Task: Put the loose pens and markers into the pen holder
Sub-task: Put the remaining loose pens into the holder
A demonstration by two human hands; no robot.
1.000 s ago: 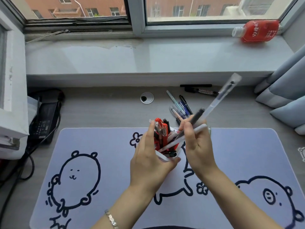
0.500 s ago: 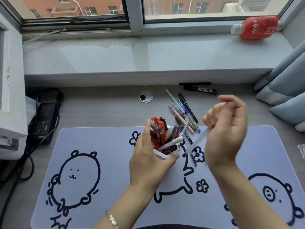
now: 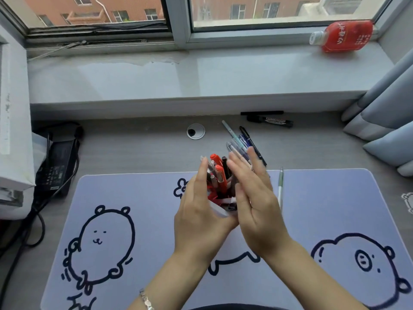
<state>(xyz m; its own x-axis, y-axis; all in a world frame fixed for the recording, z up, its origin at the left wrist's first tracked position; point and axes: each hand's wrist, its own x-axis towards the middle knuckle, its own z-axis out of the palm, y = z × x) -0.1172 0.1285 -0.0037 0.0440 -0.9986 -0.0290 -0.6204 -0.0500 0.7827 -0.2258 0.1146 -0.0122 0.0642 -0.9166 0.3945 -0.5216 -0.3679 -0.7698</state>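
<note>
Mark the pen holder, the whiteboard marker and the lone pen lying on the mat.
pen holder (image 3: 220, 211), head view, white front rim.
whiteboard marker (image 3: 273, 120), head view, labelled barrel.
lone pen (image 3: 280, 183), head view, upper barrel.

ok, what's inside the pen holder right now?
Red pens and a black one stand upright in the pen holder. The left hand and right hand cover its sides, so the rest is hidden.

Soft window (image 3: 268, 10) daylight; edges bow, right hand (image 3: 252, 198) motion-blurred.
</note>
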